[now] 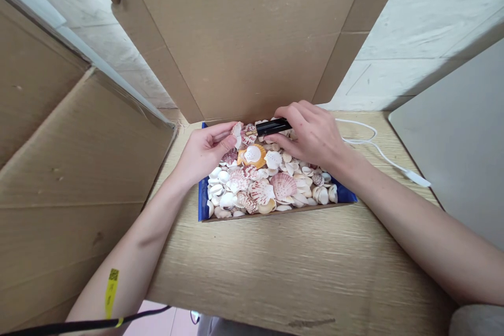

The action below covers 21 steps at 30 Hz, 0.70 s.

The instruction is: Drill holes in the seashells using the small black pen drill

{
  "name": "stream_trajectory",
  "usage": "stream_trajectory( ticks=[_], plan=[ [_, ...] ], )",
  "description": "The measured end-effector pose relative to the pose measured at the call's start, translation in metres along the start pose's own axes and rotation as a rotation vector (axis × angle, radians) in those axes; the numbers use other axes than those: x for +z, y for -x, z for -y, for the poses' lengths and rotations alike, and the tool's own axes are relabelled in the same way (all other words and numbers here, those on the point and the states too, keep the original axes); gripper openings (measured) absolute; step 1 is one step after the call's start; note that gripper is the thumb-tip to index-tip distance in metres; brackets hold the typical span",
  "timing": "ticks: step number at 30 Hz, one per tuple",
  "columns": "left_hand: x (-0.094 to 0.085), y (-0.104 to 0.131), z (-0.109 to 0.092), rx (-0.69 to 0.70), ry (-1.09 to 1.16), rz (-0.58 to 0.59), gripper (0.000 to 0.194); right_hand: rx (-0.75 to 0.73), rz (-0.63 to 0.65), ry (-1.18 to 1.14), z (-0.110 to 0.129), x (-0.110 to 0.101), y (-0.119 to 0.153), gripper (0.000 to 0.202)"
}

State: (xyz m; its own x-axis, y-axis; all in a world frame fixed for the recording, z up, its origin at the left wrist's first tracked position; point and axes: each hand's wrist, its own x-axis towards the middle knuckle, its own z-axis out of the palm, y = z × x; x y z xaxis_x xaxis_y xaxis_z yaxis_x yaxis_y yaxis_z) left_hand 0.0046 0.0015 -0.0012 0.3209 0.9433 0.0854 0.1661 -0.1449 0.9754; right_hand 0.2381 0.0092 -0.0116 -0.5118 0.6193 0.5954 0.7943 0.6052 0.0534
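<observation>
My left hand point(208, 148) pinches a small white and reddish seashell point(237, 134) between thumb and fingers, over the left part of a shallow tray. In my right hand point(311, 131) is a black pen-shaped mini drill point(272, 126) with a brass-coloured chuck. Its tip points left at the pinched shell; whether it touches I cannot tell. Below both hands, the blue-sided tray point(202, 199) is full of shells. Among them lie an orange scallop shell with a white shell point(253, 154) on it, and a pink scallop shell point(283, 185), both white and pink ones dotted with small holes.
A large cardboard flap point(244, 37) stands upright behind the tray. Cardboard point(79, 184) also walls the left side. A white cable point(388, 160) runs over the wooden table point(275, 262) at right, beside a pale panel point(457, 131). A black cord point(145, 315) crosses near my left forearm.
</observation>
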Motion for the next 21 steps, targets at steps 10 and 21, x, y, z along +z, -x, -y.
stream_trajectory(
  ticks=[10, 21],
  plan=[
    [-0.0028, 0.0016, 0.0024, -0.011, -0.077, 0.128, 0.037, -0.019, -0.061, 0.002, -0.0002, 0.0003, -0.0014, 0.045],
    [-0.0008, 0.0014, 0.0001, 0.004, -0.033, 0.013, 0.038, 0.065, 0.186, -0.063, 0.0037, -0.0009, 0.0005, 0.056]
  ],
)
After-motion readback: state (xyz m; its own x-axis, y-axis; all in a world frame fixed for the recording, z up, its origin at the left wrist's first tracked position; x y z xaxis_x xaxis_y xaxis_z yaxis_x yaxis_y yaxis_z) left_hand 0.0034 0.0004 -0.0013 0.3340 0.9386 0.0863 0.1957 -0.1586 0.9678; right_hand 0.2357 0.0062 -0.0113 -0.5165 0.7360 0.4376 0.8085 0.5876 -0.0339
